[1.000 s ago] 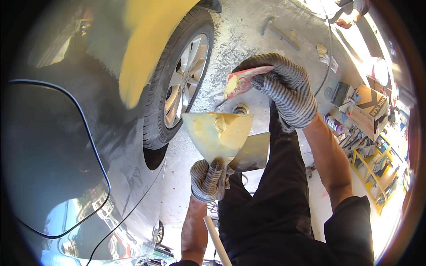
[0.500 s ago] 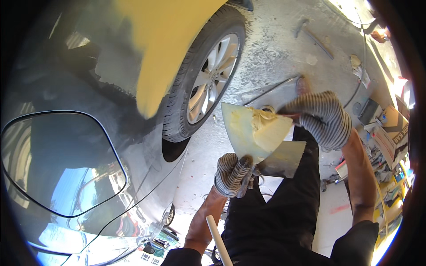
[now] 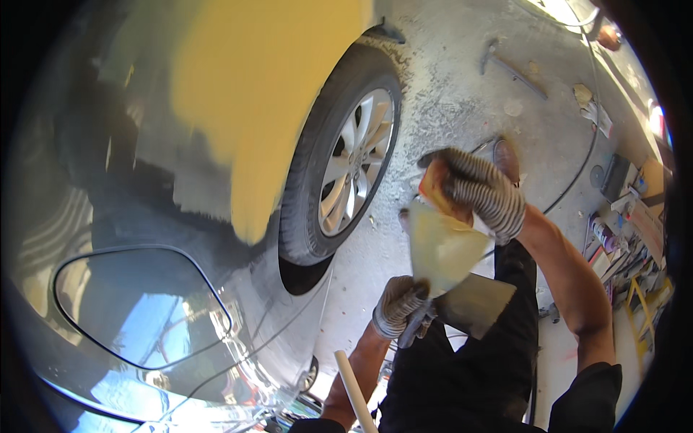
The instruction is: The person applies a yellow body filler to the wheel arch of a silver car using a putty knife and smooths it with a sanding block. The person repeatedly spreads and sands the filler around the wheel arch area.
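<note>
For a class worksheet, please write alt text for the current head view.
A person's gloved left hand holds a pale spreader and a dark blade; the gloved right hand holds a reddish scraper, beside a dark car with a yellow patch.

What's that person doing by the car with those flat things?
The person's gloved left hand holds a pale spreader with yellowish paste on it, and a darker flat blade. The gloved right hand holds a reddish spreader close by the pale one's top edge; it's too blurry to tell if they touch. On the car, a yellow patch lies beside the wheel.
</note>
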A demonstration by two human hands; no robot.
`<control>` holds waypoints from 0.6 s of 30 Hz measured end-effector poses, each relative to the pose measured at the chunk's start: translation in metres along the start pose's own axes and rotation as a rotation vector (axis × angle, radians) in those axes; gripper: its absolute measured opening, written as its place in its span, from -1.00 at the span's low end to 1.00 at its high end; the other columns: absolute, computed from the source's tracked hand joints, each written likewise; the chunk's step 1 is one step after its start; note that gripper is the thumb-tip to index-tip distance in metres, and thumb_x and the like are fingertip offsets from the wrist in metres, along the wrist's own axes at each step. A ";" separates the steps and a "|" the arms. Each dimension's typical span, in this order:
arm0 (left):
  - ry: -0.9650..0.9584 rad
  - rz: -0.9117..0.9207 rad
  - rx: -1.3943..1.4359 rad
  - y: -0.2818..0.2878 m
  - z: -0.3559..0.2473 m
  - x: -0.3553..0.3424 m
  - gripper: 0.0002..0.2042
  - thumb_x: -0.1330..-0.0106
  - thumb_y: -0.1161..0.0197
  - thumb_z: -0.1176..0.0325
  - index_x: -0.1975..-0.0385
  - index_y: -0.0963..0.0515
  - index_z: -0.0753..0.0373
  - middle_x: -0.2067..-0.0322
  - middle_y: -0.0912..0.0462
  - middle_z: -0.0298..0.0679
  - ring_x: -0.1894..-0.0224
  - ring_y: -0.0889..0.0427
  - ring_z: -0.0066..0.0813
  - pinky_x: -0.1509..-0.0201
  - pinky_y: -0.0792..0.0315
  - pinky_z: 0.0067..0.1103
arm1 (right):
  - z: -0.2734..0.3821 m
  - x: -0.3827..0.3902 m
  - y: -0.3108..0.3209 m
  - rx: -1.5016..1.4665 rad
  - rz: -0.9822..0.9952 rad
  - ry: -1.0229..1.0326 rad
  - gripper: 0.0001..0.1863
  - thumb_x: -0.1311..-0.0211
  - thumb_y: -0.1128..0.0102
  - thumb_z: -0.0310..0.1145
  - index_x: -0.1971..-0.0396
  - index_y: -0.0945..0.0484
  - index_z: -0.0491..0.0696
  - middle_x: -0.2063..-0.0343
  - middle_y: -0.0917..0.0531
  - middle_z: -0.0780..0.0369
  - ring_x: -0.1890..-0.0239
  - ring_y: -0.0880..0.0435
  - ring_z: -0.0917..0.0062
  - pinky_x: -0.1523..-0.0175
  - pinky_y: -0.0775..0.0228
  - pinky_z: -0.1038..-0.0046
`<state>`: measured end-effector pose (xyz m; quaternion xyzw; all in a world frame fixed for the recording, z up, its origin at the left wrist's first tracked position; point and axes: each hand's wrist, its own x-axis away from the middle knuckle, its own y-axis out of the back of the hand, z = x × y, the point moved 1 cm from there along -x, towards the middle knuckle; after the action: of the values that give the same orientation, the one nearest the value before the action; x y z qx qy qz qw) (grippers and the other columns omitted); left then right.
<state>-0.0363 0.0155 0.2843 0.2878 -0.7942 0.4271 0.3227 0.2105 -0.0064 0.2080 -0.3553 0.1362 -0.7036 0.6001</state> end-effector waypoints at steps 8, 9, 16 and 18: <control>-0.213 -0.238 0.006 0.016 0.003 -0.002 -0.61 -0.34 -0.20 0.14 0.49 -0.52 0.43 0.69 -0.54 -0.13 0.79 -0.48 -0.38 0.73 -0.41 -0.51 | -0.032 -0.008 0.036 0.410 -0.303 0.063 -0.59 -0.17 -0.27 -0.43 -0.03 -0.49 -0.21 0.19 -0.66 0.23 0.12 -0.57 0.63 -0.06 -0.45 0.52; -0.208 -0.251 -0.031 0.018 0.006 -0.001 -0.61 -0.34 -0.20 0.14 0.49 -0.52 0.43 0.70 -0.53 -0.14 0.79 -0.47 -0.38 0.73 -0.40 -0.51 | -0.023 -0.019 0.036 0.209 -0.352 0.011 -0.58 -0.16 -0.31 -0.38 -0.01 -0.53 -0.21 0.19 -0.66 0.28 0.14 -0.57 0.69 -0.03 -0.45 0.56; -0.117 -0.364 -0.173 0.017 0.040 0.013 -0.62 -0.34 -0.22 0.14 0.49 -0.54 0.42 0.70 -0.54 -0.15 0.81 -0.45 -0.44 0.76 -0.36 -0.55 | 0.021 -0.138 0.024 -0.052 -0.705 0.345 -0.71 -0.16 -0.24 -0.42 0.13 -0.61 -0.23 0.50 -0.58 0.24 0.50 -0.49 0.60 0.39 -0.40 0.50; -0.117 -0.358 -0.180 0.019 0.046 0.019 -0.61 -0.37 -0.19 0.14 0.49 -0.57 0.42 0.71 -0.53 -0.19 0.80 -0.46 -0.51 0.74 -0.34 -0.60 | 0.043 -0.158 0.011 -0.251 -0.703 0.394 -0.76 -0.17 -0.20 -0.46 0.18 -0.61 -0.25 0.60 -0.47 0.25 0.60 -0.38 0.58 0.50 -0.29 0.48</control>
<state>-0.0740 -0.0189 0.2696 0.4187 -0.7825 0.2729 0.3713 0.2520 0.1498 0.1785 -0.3093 0.2036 -0.8980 0.2378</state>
